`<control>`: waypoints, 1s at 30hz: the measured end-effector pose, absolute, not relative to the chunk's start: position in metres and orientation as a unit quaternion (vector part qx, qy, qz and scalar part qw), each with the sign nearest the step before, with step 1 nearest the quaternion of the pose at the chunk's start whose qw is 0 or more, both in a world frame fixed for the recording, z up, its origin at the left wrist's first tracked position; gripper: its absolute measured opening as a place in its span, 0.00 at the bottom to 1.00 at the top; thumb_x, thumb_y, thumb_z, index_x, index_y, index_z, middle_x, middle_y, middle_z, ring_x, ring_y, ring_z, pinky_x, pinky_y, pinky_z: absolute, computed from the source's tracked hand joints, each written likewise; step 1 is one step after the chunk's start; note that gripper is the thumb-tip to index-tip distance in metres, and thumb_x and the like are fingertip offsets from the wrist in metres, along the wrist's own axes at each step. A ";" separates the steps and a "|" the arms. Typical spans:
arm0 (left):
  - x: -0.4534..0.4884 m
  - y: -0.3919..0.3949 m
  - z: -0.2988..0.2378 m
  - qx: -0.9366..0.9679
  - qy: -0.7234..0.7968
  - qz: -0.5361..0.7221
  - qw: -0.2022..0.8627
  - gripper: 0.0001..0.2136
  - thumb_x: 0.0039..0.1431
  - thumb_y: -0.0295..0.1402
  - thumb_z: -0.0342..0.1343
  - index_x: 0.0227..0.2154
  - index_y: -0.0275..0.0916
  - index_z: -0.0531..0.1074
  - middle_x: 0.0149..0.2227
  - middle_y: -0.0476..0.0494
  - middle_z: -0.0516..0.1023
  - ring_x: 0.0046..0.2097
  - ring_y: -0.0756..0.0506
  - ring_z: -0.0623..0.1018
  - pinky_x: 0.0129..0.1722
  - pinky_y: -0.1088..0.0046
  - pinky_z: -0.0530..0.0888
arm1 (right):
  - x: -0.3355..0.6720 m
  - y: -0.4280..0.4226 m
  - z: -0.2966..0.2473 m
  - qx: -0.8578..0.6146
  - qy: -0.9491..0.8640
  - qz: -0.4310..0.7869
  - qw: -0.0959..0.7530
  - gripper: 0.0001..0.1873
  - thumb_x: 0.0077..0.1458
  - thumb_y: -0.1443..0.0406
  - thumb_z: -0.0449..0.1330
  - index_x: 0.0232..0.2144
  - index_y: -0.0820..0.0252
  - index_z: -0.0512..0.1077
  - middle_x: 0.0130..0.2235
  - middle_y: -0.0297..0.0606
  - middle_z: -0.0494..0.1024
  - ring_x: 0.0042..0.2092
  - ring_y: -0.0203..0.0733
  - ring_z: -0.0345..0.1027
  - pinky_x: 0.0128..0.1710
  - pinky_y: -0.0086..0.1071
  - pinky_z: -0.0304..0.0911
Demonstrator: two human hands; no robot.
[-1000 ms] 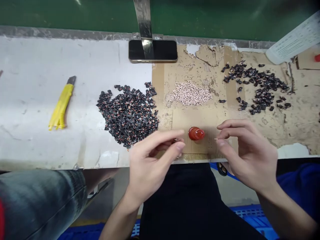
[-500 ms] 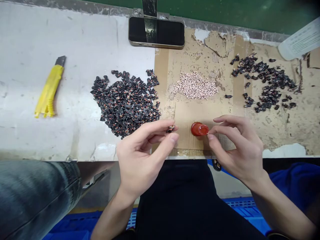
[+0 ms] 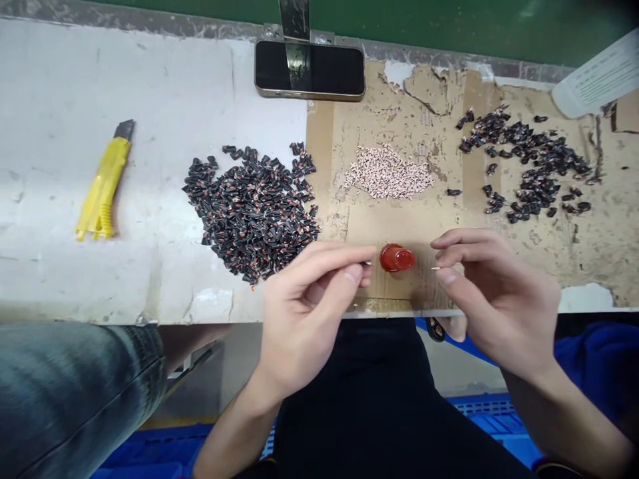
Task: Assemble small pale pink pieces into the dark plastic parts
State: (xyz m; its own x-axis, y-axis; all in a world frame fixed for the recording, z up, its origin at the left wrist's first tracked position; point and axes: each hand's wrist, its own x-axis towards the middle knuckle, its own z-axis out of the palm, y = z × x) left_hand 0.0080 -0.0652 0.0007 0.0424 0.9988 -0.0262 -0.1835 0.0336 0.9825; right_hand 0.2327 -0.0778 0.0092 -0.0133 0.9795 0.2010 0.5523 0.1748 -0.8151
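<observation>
My left hand pinches a small black part between thumb and forefinger, just left of a small red bottle that stands on the cardboard sheet. My right hand pinches a thin pale pin at the bottle's right side. Behind my left hand lies a big heap of black parts. A small pile of pale pins lies beyond the bottle, and a looser spread of black parts lies at the far right.
A yellow utility knife lies at the left on the white bench. A dark phone rests at the back under a metal bracket. A jeans-clad leg is at lower left. Blue crates sit below the bench.
My left hand has moved right, bringing the black part close to the red bottle. My right hand has drawn its pin slightly right, away from the bottle.
</observation>
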 end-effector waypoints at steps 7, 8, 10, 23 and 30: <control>0.033 -0.066 -0.006 0.330 0.364 0.477 0.729 0.05 0.64 0.32 0.69 0.42 0.42 0.84 0.41 0.44 0.89 0.37 0.47 0.88 0.39 0.75 0.87 | 0.213 -0.081 0.038 -0.563 -0.537 0.417 0.470 0.07 0.64 0.70 0.64 0.37 0.51 0.78 0.46 0.38 0.85 0.46 0.46 0.83 0.50 0.42 0.80; 0.034 -0.067 -0.005 0.322 0.362 0.469 0.738 0.07 0.63 0.35 0.70 0.43 0.42 0.83 0.40 0.44 0.89 0.36 0.47 0.88 0.39 0.75 0.87 | 0.211 -0.082 0.040 -0.564 -0.536 0.419 0.468 0.07 0.64 0.70 0.64 0.37 0.51 0.79 0.46 0.38 0.86 0.47 0.47 0.83 0.50 0.42 0.81; 0.034 -0.068 -0.003 0.312 0.364 0.460 0.747 0.09 0.62 0.38 0.71 0.42 0.42 0.82 0.38 0.45 0.88 0.35 0.47 0.88 0.38 0.74 0.87 | 0.208 -0.083 0.043 -0.558 -0.536 0.436 0.460 0.07 0.64 0.71 0.64 0.37 0.51 0.79 0.48 0.38 0.86 0.49 0.49 0.84 0.50 0.43 0.82; 0.034 -0.071 0.009 0.280 0.393 0.462 0.744 0.08 0.61 0.37 0.72 0.36 0.41 0.80 0.31 0.48 0.87 0.33 0.46 0.88 0.38 0.71 0.89 | 0.202 -0.087 0.045 -0.551 -0.597 0.382 0.440 0.12 0.64 0.72 0.64 0.40 0.47 0.79 0.40 0.31 0.88 0.47 0.49 0.85 0.49 0.43 0.82; 0.034 -0.070 0.011 0.201 0.317 0.480 0.793 0.03 0.60 0.30 0.72 0.35 0.42 0.83 0.29 0.52 0.86 0.31 0.53 0.86 0.38 0.83 0.85 | 0.200 -0.086 0.043 -0.538 -0.612 0.376 0.441 0.13 0.63 0.74 0.64 0.41 0.49 0.79 0.37 0.31 0.87 0.51 0.49 0.84 0.52 0.42 0.81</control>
